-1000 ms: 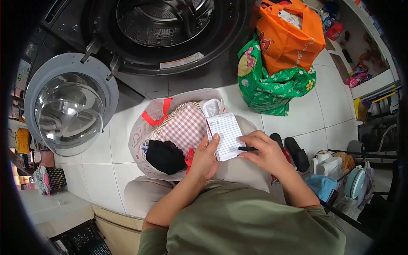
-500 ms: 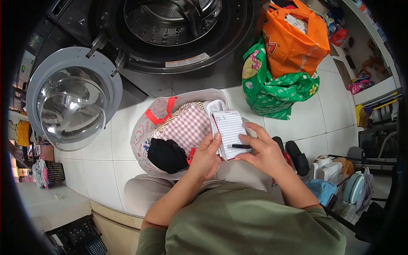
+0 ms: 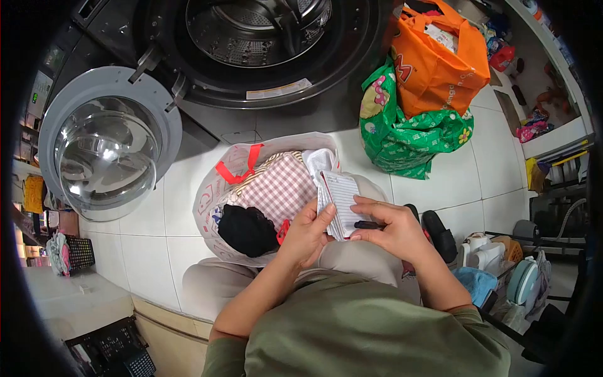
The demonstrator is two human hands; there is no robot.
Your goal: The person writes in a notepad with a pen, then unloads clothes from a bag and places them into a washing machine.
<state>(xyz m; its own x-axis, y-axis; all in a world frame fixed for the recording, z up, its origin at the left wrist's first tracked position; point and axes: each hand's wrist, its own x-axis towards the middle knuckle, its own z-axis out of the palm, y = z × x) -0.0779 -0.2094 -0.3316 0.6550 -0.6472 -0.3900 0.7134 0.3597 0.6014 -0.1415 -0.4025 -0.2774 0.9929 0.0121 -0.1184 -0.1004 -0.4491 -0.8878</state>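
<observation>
A small lined notebook (image 3: 340, 196) is held above my lap, its pages partly fanned. My left hand (image 3: 308, 231) is closed on its left edge, thumb on the pages. My right hand (image 3: 394, 230) is closed round a black pen (image 3: 369, 225), with its fingers against the notebook's right side. Just beyond my lap stands a whitish bag (image 3: 210, 188) with red handles, filled with laundry. A pink checked cloth (image 3: 279, 187) and a black garment (image 3: 247, 230) lie on top in it.
Ahead is a front-loading washing machine (image 3: 279, 103), its round door (image 3: 63, 94) swung open to the left. An orange bag (image 3: 433, 81) rests in a green bag (image 3: 402, 154) at the right. Black slippers (image 3: 440, 235) lie on the white tiles beside a rack of household items.
The notebook's pages have shifted and now fan out, with the written top page no longer facing up. My right fingers have moved over the page edge, and the pen has moved slightly right and down.
</observation>
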